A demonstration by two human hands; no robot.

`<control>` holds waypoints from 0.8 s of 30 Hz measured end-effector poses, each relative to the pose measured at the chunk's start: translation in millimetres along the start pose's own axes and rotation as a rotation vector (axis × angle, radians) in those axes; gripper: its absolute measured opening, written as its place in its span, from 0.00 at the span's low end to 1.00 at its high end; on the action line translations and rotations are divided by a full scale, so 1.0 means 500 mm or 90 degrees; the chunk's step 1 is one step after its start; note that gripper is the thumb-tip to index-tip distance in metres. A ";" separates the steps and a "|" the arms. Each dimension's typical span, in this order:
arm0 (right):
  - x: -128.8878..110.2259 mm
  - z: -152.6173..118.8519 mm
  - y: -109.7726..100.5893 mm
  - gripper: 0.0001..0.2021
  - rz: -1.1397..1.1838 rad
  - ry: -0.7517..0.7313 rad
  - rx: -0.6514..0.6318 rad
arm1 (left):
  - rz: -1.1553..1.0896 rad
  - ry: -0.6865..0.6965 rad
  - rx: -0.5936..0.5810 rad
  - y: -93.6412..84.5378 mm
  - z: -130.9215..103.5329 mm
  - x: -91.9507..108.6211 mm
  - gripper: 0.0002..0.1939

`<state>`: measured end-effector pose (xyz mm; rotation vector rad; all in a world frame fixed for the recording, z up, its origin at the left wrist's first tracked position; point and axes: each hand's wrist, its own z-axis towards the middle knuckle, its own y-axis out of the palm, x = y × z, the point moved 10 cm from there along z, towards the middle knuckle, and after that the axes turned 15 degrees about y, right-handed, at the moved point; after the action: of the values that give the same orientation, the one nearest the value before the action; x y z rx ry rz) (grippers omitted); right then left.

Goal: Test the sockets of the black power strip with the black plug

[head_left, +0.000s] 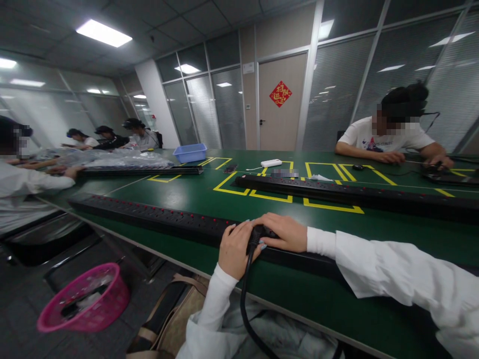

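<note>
A long black power strip (149, 213) with a row of small red points lies along the near side of the green table. Both my hands meet at a black power cord plug (256, 234) on this strip. My left hand (235, 251) is closed around the plug's near left side, fingertips resting over the strip. From the right, my right hand (285, 232) curls over the strip and grips the plug's other side. The thick black cord (245, 289) hangs from the plug over the table edge towards my lap. My fingers partly hide the plug and the socket under it.
Another long power strip (310, 188) lies farther back on the table (194, 194) among yellow tape marks. A blue basket (190, 153), a white device (271, 163) and plastic-wrapped strips (123, 160) are beyond. A pink basket (86, 309) stands on the floor. Co-workers sit left and right.
</note>
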<state>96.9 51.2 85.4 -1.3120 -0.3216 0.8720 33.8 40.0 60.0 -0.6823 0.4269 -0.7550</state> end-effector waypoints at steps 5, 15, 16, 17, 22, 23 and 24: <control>0.003 0.001 0.003 0.17 0.005 0.007 0.002 | 0.005 -0.003 -0.001 0.002 -0.002 0.000 0.23; 0.002 0.000 0.002 0.17 0.000 -0.007 0.000 | 0.006 0.003 0.006 -0.002 -0.001 0.001 0.22; 0.003 0.001 0.004 0.17 0.001 -0.005 0.000 | 0.008 0.005 0.007 -0.001 -0.002 0.000 0.22; 0.004 0.002 0.006 0.17 0.003 -0.007 -0.002 | 0.010 0.007 0.009 0.000 -0.002 0.000 0.22; 0.004 0.001 0.005 0.17 0.004 -0.008 0.000 | 0.011 0.007 0.008 0.000 -0.003 -0.001 0.22; 0.003 0.001 0.003 0.17 0.002 -0.004 0.001 | 0.011 0.006 0.008 -0.002 -0.002 0.000 0.22; 0.002 0.000 0.001 0.17 0.001 -0.002 0.002 | 0.011 0.006 0.008 -0.003 -0.001 0.001 0.22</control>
<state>97.3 51.8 84.8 -1.3082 -0.3217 0.8751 32.9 38.8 60.5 -0.6627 0.4352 -0.7441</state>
